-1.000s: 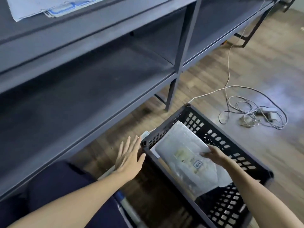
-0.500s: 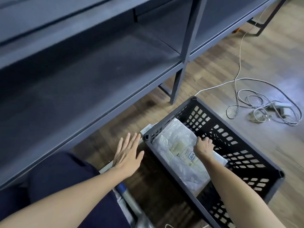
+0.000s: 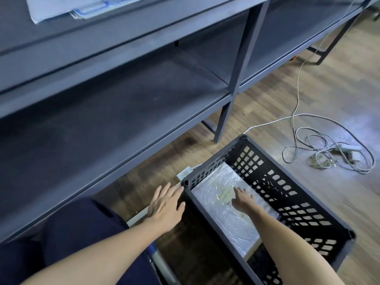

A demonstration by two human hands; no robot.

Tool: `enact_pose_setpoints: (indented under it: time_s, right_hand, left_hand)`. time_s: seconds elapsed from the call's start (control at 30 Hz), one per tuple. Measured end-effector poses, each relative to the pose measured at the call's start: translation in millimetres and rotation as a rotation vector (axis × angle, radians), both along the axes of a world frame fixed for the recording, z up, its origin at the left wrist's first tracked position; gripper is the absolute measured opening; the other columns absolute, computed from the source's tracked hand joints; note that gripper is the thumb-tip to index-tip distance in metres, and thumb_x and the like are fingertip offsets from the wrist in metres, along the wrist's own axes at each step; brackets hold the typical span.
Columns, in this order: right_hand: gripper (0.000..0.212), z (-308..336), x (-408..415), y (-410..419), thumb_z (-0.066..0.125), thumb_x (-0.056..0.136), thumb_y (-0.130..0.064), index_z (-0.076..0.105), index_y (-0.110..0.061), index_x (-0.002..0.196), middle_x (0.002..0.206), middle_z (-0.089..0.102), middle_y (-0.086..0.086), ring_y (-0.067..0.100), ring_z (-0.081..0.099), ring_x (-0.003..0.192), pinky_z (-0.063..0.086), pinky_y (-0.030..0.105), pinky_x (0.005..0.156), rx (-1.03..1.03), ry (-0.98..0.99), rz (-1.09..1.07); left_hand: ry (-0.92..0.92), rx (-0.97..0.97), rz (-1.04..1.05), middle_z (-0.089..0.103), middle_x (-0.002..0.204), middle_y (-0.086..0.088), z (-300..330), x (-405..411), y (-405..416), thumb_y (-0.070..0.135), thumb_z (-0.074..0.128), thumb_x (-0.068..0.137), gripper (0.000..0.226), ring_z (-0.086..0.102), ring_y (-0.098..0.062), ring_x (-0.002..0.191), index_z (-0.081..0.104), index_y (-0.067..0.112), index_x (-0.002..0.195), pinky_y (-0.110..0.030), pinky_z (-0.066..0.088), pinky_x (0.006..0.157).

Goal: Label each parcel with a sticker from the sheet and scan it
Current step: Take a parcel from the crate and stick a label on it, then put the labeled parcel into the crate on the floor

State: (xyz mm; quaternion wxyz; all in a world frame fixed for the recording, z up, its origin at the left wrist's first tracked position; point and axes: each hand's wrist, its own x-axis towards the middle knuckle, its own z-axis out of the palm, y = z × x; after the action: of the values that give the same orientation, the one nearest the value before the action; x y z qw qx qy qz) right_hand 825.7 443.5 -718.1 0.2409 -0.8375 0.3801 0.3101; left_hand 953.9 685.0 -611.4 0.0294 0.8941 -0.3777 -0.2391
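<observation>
A white plastic-wrapped parcel [image 3: 222, 204] lies flat in the bottom of a black perforated crate [image 3: 304, 200] on the wooden floor. A small sticker shows on the parcel just beside my right hand [image 3: 242, 199], which rests flat on the parcel with straight fingers. My left hand [image 3: 165, 204] hovers open outside the crate, fingertips near its near-left corner. Sheets of white paper with blue print [image 3: 67, 7] lie on the top shelf at the upper left.
A grey metal shelf unit [image 3: 123, 112] fills the left and top. A white cable coil with an adapter [image 3: 329, 155] lies on the floor at right. A white strip [image 3: 185, 173] lies by the crate's corner. My dark-clothed knee [image 3: 78, 229] is at lower left.
My right hand lowered the tilted parcel into the crate and let go of it; it now lies flat under my straight fingers. My left hand stayed beside the crate.
</observation>
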Motion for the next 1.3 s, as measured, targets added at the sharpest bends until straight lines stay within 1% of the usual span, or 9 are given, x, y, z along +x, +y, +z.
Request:
enact_pose_setpoints:
  time_s: [0.17,0.27,0.4,0.57,0.77,0.93,1.07,1.2,1.3]
  right_hand:
    - [0.063,22.3,14.9,10.9,0.039,0.093,-0.01,0.017,-0.011,0.153,0.158,0.021,0.007,0.023,0.016,0.146,0.01,0.047,0.118,-0.049,-0.12,-0.035]
    - [0.06,43.5,21.1,14.8,0.041,0.097,-0.02,0.019,-0.011,0.152,0.158,0.024,0.008,0.023,0.02,0.146,0.011,0.046,0.118,-0.098,-0.14,-0.06]
    - [0.056,84.6,30.8,9.3,0.038,0.099,-0.032,0.024,-0.014,0.15,0.151,0.038,0.007,0.022,0.033,0.14,0.021,0.043,0.115,-0.239,-0.162,-0.053]
    - [0.052,170.1,50.0,-18.8,0.037,0.098,-0.035,0.032,-0.015,0.146,0.145,0.046,0.009,0.025,0.041,0.133,0.027,0.04,0.109,-0.418,-0.234,-0.067]
    - [0.052,304.9,89.8,-24.6,0.038,0.096,-0.034,0.036,-0.011,0.143,0.143,0.047,0.014,0.03,0.043,0.13,0.03,0.041,0.107,-0.616,-0.381,-0.068]
    - [0.039,414.4,141.9,15.1,0.043,0.094,-0.028,0.05,-0.007,0.125,0.131,0.055,0.019,0.035,0.049,0.123,0.034,0.043,0.101,-0.716,-0.619,0.005]
    - [0.042,475.0,193.1,71.2,0.042,0.095,-0.028,0.047,-0.004,0.13,0.134,0.052,0.021,0.037,0.047,0.124,0.034,0.042,0.102,-0.748,-0.722,0.106]
    - [0.04,504.4,241.3,143.1,0.042,0.095,-0.031,0.049,-0.004,0.123,0.13,0.056,0.018,0.035,0.05,0.12,0.034,0.04,0.1,-0.722,-0.814,0.278]
    - [0.043,515.8,272.4,201.6,0.042,0.096,-0.033,0.048,-0.006,0.129,0.132,0.054,0.015,0.033,0.048,0.123,0.03,0.039,0.104,-0.674,-0.868,0.408]
  left_hand:
    - [0.007,-0.005,-0.003,0.019,0.158,0.01,8.1,7.2,-0.4,0.042,0.027,0.101,0.054,0.003,-0.012,0.147,0.018,0.027,0.152,-0.033,-0.008,0.118]
    - [0.002,-0.036,-0.02,0.019,0.158,0.01,19.1,9.1,-4.1,0.042,0.028,0.1,0.055,0.003,-0.012,0.147,0.018,0.025,0.152,-0.033,-0.009,0.117]
    - [-0.007,-0.125,-0.065,0.02,0.157,0.011,45.3,14.0,-15.9,0.04,0.03,0.1,0.055,0.004,-0.013,0.147,0.019,0.025,0.151,-0.032,-0.01,0.116]
    - [-0.063,-0.276,-0.148,0.017,0.159,0.007,105.2,23.2,-39.9,0.04,0.031,0.1,0.056,0.003,-0.013,0.147,0.017,0.025,0.152,-0.033,-0.009,0.118]
    - [-0.202,-0.512,-0.168,0.023,0.157,0.004,210.5,50.2,-44.7,0.039,0.035,0.099,0.057,0.009,-0.015,0.147,0.023,0.02,0.151,-0.033,-0.004,0.119]
    - [-0.409,-0.612,-0.107,0.03,0.155,0.004,296.5,90.9,-7.9,0.037,0.037,0.098,0.054,0.018,-0.015,0.144,0.027,0.02,0.149,-0.034,0.005,0.119]
    - [-0.571,-0.696,-0.013,0.044,0.145,0.002,349.2,118.1,37.8,0.033,0.041,0.097,0.049,0.033,-0.015,0.135,0.039,0.018,0.143,-0.028,0.015,0.11]
    - [-0.676,-0.634,0.116,0.046,0.143,0.001,378.9,144.2,95.6,0.034,0.04,0.096,0.046,0.035,-0.016,0.133,0.043,0.018,0.139,-0.027,0.013,0.103]
    - [-0.73,-0.528,0.245,0.046,0.143,0.002,387.8,161.0,149.0,0.037,0.039,0.096,0.046,0.034,-0.016,0.134,0.042,0.019,0.139,-0.03,0.017,0.106]
